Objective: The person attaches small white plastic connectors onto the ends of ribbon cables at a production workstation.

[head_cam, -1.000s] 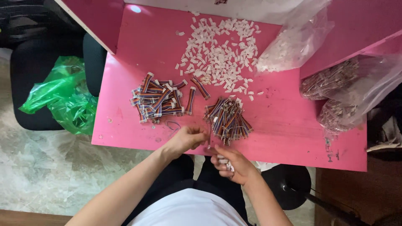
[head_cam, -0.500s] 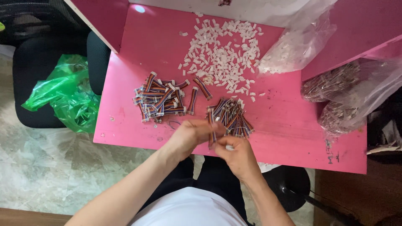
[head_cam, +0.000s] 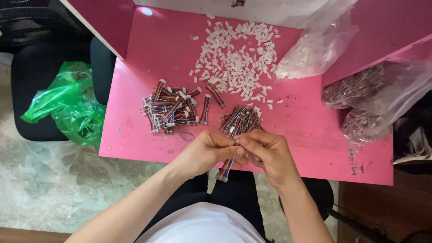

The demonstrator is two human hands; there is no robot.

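My left hand point(head_cam: 207, 152) and my right hand point(head_cam: 265, 153) meet at the near edge of a pink table point(head_cam: 306, 135). Together they pinch one short rainbow ribbon cable point(head_cam: 225, 169), which hangs down from the fingers over the table edge. Just beyond the fingers lies a loose bundle of such cables with bare ends point(head_cam: 240, 119). To its left sits a pile of cables with white connectors fitted point(head_cam: 173, 108). A scatter of small white plastic connectors point(head_cam: 236, 60) covers the far middle of the table.
A clear bag of white connectors point(head_cam: 315, 49) lies at the back right. Two clear bags of more cables point(head_cam: 369, 101) sit at the right edge. A green plastic bag point(head_cam: 67, 108) rests on a black chair to the left.
Both hands have come together from near my lap up to the table edge, and a ribbon cable now hangs between their fingers.
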